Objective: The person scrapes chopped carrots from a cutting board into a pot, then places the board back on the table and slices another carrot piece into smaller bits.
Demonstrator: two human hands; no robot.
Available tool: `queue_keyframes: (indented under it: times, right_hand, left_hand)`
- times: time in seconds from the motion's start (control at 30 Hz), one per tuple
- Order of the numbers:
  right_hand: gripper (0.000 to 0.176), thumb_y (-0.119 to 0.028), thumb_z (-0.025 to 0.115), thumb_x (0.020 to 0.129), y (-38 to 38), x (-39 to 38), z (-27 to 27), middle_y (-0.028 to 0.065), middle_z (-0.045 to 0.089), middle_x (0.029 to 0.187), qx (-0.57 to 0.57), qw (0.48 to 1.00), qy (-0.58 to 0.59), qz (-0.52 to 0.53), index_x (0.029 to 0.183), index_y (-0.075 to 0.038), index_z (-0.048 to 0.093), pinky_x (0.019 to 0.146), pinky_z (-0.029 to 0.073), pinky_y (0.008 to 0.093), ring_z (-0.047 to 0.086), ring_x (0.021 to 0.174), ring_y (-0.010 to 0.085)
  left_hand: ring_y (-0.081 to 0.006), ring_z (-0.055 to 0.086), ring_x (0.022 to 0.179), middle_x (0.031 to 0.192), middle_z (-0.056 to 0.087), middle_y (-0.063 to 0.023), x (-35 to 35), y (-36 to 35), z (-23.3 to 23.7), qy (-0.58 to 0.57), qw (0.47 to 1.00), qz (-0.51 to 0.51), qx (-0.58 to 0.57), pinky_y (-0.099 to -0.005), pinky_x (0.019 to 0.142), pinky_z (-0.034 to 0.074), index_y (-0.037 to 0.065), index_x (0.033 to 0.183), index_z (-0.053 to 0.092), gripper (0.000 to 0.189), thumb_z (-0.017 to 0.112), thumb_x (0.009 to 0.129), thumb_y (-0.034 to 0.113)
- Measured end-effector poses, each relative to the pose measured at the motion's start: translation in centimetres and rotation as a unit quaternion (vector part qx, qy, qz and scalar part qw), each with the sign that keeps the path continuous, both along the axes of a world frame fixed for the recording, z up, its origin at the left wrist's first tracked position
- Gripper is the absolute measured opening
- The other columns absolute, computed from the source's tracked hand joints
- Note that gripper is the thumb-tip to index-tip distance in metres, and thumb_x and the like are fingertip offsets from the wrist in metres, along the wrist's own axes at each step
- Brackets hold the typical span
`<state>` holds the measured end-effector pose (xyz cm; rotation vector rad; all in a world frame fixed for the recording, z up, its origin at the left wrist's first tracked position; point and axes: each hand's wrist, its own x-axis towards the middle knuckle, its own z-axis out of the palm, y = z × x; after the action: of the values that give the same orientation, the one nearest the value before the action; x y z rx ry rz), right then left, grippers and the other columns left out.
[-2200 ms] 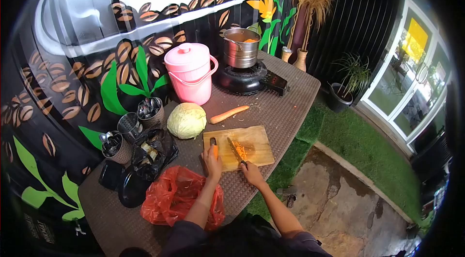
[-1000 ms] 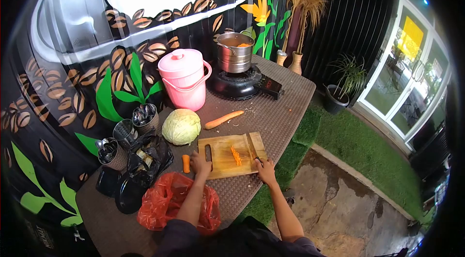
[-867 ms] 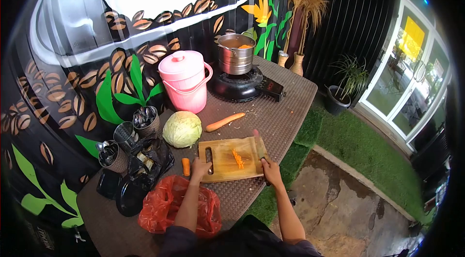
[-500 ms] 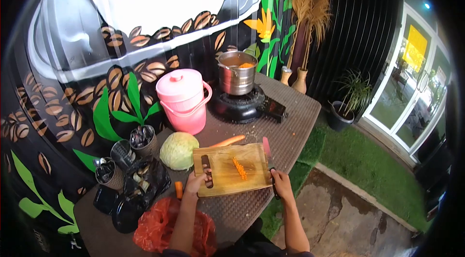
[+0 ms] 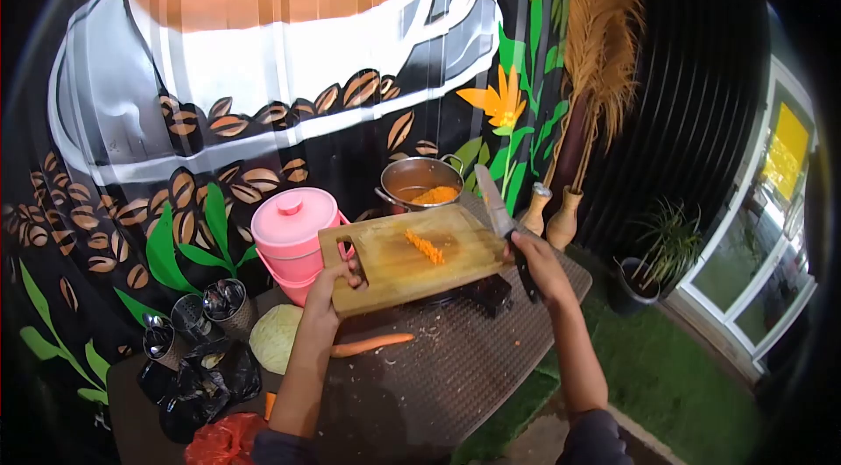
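Observation:
My left hand (image 5: 333, 285) grips a wooden cutting board (image 5: 377, 277) through its handle slot at the left end. A small heap of chopped carrot (image 5: 425, 247) lies in the middle of the board, which is lifted off the table. My right hand (image 5: 541, 265) is closed around the dark handle of a knife (image 5: 496, 204), its blade pointing up, close against the board's right end. Just beyond the board stands a metal pot (image 5: 393, 174) holding brownish liquid and orange bits. The board partly hides the pot and the black stove (image 5: 487, 292).
On the brown table (image 5: 455, 369) are a whole carrot (image 5: 372, 344), a cabbage (image 5: 274, 338), a pink lidded bucket (image 5: 285, 246), cutlery holders (image 5: 226, 300), a black bag (image 5: 206, 377) and a red plastic bag (image 5: 226, 440). Vases (image 5: 563, 218) stand behind at right.
Both hands have raised the cutting board, with the chopped carrot on it, off the table and forward toward the pot. The knife has risen with my right hand. The camera view has tilted up.

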<state>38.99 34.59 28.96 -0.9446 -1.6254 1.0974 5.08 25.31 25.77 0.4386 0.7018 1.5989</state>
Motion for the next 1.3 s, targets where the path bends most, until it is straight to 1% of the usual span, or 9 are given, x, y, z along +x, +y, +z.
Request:
queue_keyframes:
  times: [0.23,0.43,0.57,0.63,0.7,0.77,0.93,1.03,1.3]
  right_hand:
    - [0.038,-0.036,0.047,0.099,12.3,0.0,5.0,-0.0020,0.057,0.075,-0.062,0.996,-0.029,0.055,0.081,-0.006,0.063,0.059,0.044,0.0207,0.052,0.064,0.0069]
    - [0.039,-0.038,0.048,0.097,20.4,-3.7,2.9,-0.0014,0.054,0.070,-0.052,0.993,0.060,0.088,0.079,-0.007,0.064,0.065,0.039,0.0247,0.049,0.066,0.0102]
    - [0.036,-0.031,0.050,0.094,22.8,-7.7,0.2,0.0051,0.055,0.068,0.052,0.998,-0.040,0.014,0.077,-0.002,0.064,0.067,0.040,0.0306,0.053,0.068,0.0169]
    - [0.032,-0.027,0.051,0.090,22.8,-10.9,-3.2,0.0143,0.058,0.072,0.270,0.958,-0.011,-0.095,0.081,0.001,0.063,0.070,0.042,0.0366,0.055,0.069,0.0289]
    - [0.030,-0.024,0.051,0.087,21.9,-12.5,-4.2,0.0239,0.058,0.079,0.259,0.961,-0.044,-0.085,0.084,0.004,0.060,0.072,0.044,0.0415,0.056,0.073,0.0383]
    - [0.031,-0.025,0.049,0.093,19.7,-13.7,-3.5,0.0249,0.057,0.075,0.190,0.977,-0.093,-0.037,0.093,0.005,0.057,0.068,0.044,0.0425,0.059,0.073,0.0379]
    - [0.034,-0.028,0.049,0.095,16.3,-15.2,-1.8,0.0286,0.061,0.076,0.235,0.960,-0.147,0.045,0.101,0.005,0.054,0.069,0.047,0.0498,0.061,0.075,0.0452]
    - [0.034,-0.028,0.048,0.096,15.5,-15.9,-1.3,0.0254,0.062,0.070,0.289,0.919,-0.266,0.026,0.100,0.004,0.056,0.065,0.049,0.0487,0.063,0.068,0.0421]
    - [0.030,-0.030,0.051,0.094,16.8,-17.3,-1.6,0.0196,0.062,0.064,0.427,0.849,-0.310,0.037,0.092,0.000,0.055,0.060,0.051,0.0453,0.064,0.065,0.0370]
  left_hand:
    - [-0.0158,0.051,0.055,0.080,0.053,-0.0051,0.3,10.4,4.1,0.027,0.996,0.063,0.056,-0.0315,0.056,0.048,0.008,0.097,0.041,0.035,0.051,0.068,-0.007]
    - [-0.0174,0.052,0.055,0.080,0.054,-0.0063,-2.4,16.0,4.7,0.030,0.989,0.115,0.086,-0.0338,0.056,0.050,0.008,0.102,0.040,0.039,0.051,0.067,-0.008]
    - [-0.0223,0.054,0.053,0.081,0.054,-0.0088,-2.7,18.6,4.0,0.054,0.974,0.184,0.119,-0.0362,0.052,0.050,0.010,0.106,0.040,0.044,0.049,0.067,-0.009]
    - [-0.0221,0.053,0.053,0.083,0.052,-0.0067,-2.6,19.8,3.1,0.055,0.960,0.242,0.129,-0.0383,0.054,0.049,0.012,0.105,0.040,0.044,0.050,0.067,-0.008]
    - [-0.0244,0.055,0.054,0.081,0.052,-0.0075,-2.8,20.6,2.2,0.045,0.958,0.254,0.122,-0.0403,0.054,0.050,0.012,0.107,0.040,0.046,0.051,0.066,-0.008]
    - [-0.0252,0.056,0.055,0.081,0.052,-0.0077,-2.7,21.0,1.4,0.022,0.954,0.261,0.147,-0.0411,0.054,0.051,0.011,0.108,0.039,0.048,0.052,0.066,-0.008]
    - [-0.0235,0.057,0.061,0.082,0.052,-0.0091,-0.7,20.3,1.3,0.087,0.942,0.282,0.160,-0.0339,0.060,0.052,0.007,0.111,0.038,0.046,0.050,0.069,-0.007]
    - [-0.0231,0.056,0.060,0.084,0.053,-0.0108,-0.7,21.0,0.5,0.092,0.936,0.287,0.181,-0.0316,0.059,0.052,0.005,0.112,0.037,0.046,0.049,0.069,-0.008]
    - [-0.0232,0.056,0.061,0.093,0.052,-0.0116,2.2,20.7,-0.4,0.131,0.926,0.296,0.196,-0.0301,0.057,0.051,0.006,0.115,0.035,0.049,0.046,0.070,-0.012]
